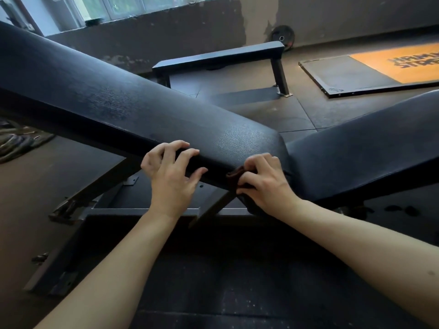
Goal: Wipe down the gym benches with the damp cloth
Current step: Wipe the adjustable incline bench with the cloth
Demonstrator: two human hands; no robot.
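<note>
Pinches cloth (234, 175) in right hand (263, 179) against the pad (118, 91) at its near edge's lower end, grips that edge with left hand (171, 174) just beside, with the pad's length rising up-left beyond the left hand.

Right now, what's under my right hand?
A dark reddish-brown cloth, bunched against the bench pad's side edge by the right hand. Most of it is covered by the hand.

Bare left hand (169, 179), right hand (264, 184), forearms (114, 269)
</note>
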